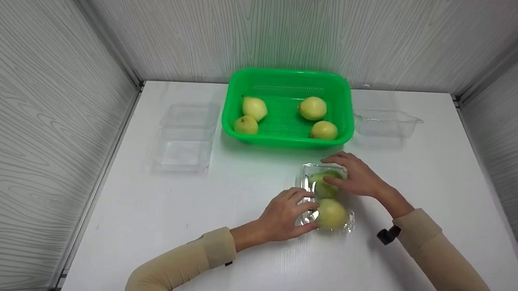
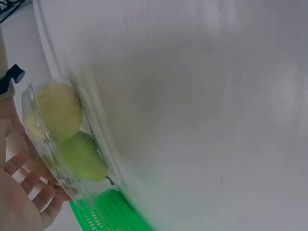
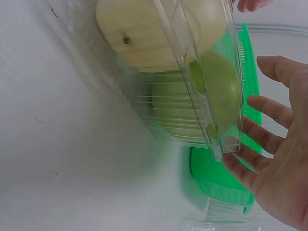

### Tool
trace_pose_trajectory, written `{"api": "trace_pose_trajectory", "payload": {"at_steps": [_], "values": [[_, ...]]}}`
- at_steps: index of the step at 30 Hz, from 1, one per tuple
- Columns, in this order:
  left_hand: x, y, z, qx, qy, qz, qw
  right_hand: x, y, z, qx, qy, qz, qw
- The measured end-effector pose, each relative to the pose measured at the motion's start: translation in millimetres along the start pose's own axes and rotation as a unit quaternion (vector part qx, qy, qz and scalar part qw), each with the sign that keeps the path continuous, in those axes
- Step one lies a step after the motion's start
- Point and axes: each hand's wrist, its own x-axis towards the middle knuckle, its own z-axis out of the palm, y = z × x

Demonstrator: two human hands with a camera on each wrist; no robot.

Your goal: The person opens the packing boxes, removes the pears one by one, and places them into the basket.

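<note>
A clear plastic clamshell box [image 1: 307,174] stands on the white table, its lid over a yellow pear [image 1: 331,214] at the near end and a green pear [image 1: 321,184] at the far end. Beside the box's left side is my left hand [image 1: 284,213], fingers spread towards the lid. My right hand [image 1: 357,175] reaches over the far right corner. In the right wrist view, the loosely extended fingers of that right hand [image 3: 284,139] meet the rim. The left wrist view shows the left hand [image 2: 21,202] beside the box, fingers slightly bent; whether they touch it is unclear.
A green basket [image 1: 286,140] with several yellow pears stands at the back centre. An opened clear clamshell [image 1: 184,135] lies to the left of it. Another clear plastic box [image 1: 386,123] stands to its right. Wood-patterned walls [image 1: 180,30] border the table.
</note>
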Motion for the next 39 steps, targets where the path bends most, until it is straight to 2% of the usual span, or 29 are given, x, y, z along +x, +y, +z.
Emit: {"api": "trace_pose_trajectory", "payload": {"at_steps": [7, 14, 31, 39], "values": [[-2.1, 12.3, 10.8, 0.033, -0.001, 0.043, 0.9985, 7.1, 4.8, 1.8, 0.003, 0.0, -0.022, 1.0], [-3.3, 11.6, 17.3, 0.062, 0.002, 0.064, 0.9961, 9.0, 7.3, 5.2, -0.004, -0.003, -0.026, 1.0], [-8.5, 1.1, 10.1, 0.08, 0.004, 0.067, 0.9945, -1.5, 17.7, 2.0, 0.02, 0.012, -0.007, 1.0], [-10.9, -5.4, 5.7, 0.071, 0.003, 0.064, 0.9955, -10.5, 21.1, -1.0, 0.025, 0.016, 0.005, 1.0]]}}
